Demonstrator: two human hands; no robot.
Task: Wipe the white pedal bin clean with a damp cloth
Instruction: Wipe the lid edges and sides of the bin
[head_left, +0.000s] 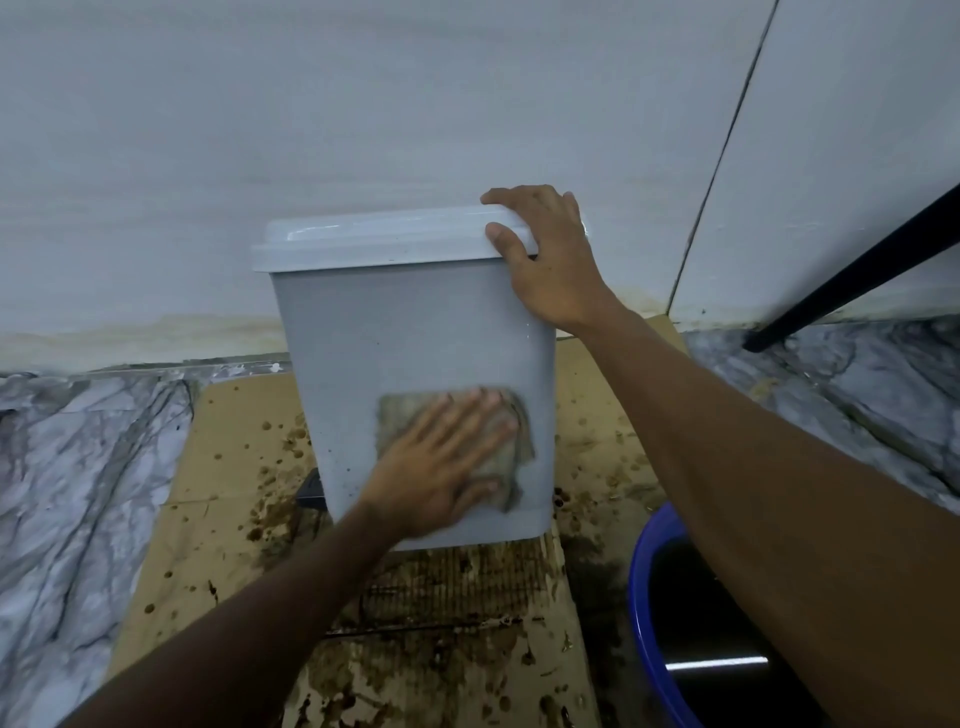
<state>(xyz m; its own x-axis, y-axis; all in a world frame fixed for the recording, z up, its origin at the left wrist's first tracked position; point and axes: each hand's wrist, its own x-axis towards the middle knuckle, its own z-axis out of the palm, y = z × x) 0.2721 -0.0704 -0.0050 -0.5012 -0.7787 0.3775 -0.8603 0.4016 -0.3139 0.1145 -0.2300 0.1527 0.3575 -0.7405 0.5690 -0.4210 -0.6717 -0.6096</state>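
White pedal bin (415, 322) stands on stained cardboard (218, 467) close to a pale wall (363, 104), front side facing the viewer, lid (374, 239) down. Left hand (441, 467) lies flat w/ fingers straight & spread, pressing a grubby grey-brown cloth (511, 441) onto the lower front panel; flat palm prob. spreads pressure over the whole rag. Hand & cloth are blurred, so likely mid-wipe. Right hand (545, 260) grips the bin's top right corner, fingers hooked over the lid, thumb on its front edge, prob. to brace the light bin vs. the push of the wiping. Small dark specks show on the panel left of the cloth, so cleaning looks unfinished. Nearby: black pedal (311, 491) pokes out at the bin's lower left; blue bucket (644, 597) w/ dark contents sits just right of the bin's base, under the right forearm. A black slanted pole (857, 270) meets the marble-look floor (78, 467) farther right, well apart from the bin. Nothing blocks the front panel; wall behind would hinder reaching the back.
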